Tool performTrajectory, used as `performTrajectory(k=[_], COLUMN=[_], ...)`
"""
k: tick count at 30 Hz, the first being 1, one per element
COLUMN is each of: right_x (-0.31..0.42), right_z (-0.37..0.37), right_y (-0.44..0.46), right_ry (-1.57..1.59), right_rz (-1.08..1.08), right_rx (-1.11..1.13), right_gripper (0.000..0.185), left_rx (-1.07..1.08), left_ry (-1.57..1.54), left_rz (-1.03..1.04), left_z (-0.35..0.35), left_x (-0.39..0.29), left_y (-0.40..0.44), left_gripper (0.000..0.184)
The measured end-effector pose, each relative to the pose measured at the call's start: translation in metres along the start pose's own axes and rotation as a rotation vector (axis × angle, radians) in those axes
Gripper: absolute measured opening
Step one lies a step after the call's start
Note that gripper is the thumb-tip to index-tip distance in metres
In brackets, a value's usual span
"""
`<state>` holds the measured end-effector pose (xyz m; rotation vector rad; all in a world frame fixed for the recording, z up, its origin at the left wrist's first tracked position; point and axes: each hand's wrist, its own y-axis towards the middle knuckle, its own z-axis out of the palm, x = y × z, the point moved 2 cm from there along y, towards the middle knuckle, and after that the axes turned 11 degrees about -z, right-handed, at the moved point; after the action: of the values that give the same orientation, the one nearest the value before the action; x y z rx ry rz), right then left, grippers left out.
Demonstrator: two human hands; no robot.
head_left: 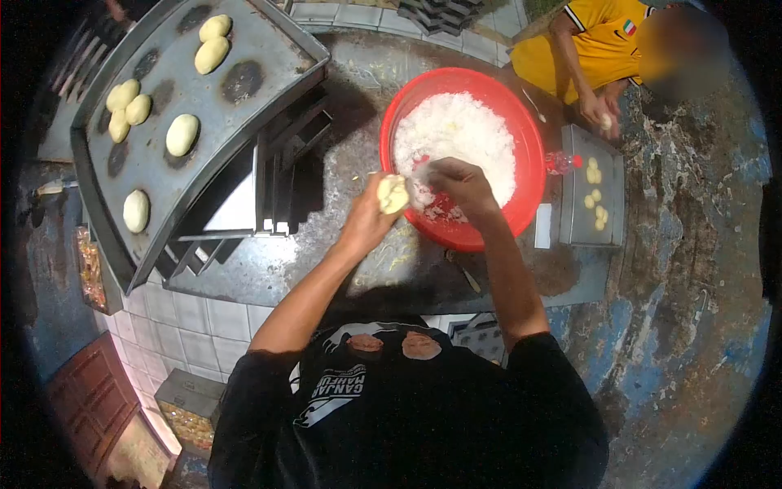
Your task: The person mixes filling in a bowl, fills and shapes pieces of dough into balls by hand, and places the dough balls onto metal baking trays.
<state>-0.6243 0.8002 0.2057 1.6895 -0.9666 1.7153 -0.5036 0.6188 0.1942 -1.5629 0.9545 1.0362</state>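
Observation:
A flattened piece of pale yellow dough [393, 196] sits in my left hand [366, 213], whose fingers curl around it beside the rim of a red basin [533, 134]. White crumbly stuff [464, 122] fills much of that basin, with bare red showing at the near side. My right hand [466, 186] is over the basin's near left part, its fingers pinched on a bit of the white crumbly stuff close to the dough. The exact grip of the right fingertips is partly blurred.
At left, a large metal tray [204, 102] bears several dough pieces [182, 134]. Across the table, a person in a yellow shirt [603, 49] handles dough near a smaller tray [574, 220]. A plastic bottle [562, 163] and a spoon [466, 273] lie by the basin.

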Motion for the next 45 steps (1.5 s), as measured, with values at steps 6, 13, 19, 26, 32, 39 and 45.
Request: performTrajectory(k=[6,13,19,26,32,39,45], right_x=[0.033,0.026,0.005,0.053,0.039,0.018,0.108], right_z=[0.048,0.056,0.036,0.055,0.064,0.081,0.133], right_y=[-0.068,-0.165,-0.208,-0.288,-0.296,-0.257,-0.25], right_ry=[-0.593,-0.843,-0.13,-0.698,-0.513,0.679,-0.544], right_rz=[-0.527,-0.588,-0.108,-0.747,-0.615,-0.211,-0.802], right_rx=[0.14,0.087,-0.226,-0.225,-0.348,0.004,0.427], right_gripper=[0.049,0.057,0.054,0.046,0.05,0.03,0.023], left_rx=[-0.151,-0.094,0.008,0.075,0.12,-0.127,-0.047], left_ry=[0.21,0.267,0.043,-0.238,-0.56,0.189,0.386], left_rz=[0.109,0.167,0.203,0.041,0.031,0.074,0.281], left_z=[0.043,0.072,0.106,0.118,0.128,0.084,0.022], left_x=[0.004,0.019,0.008,0.013,-0.017,-0.029,-0.031], left_y=[-0.011,-0.085,-0.165,-0.195,-0.225,-0.259,-0.264], left_gripper=[0.061,0.049,0.059,0.04,0.034,0.068,0.056])
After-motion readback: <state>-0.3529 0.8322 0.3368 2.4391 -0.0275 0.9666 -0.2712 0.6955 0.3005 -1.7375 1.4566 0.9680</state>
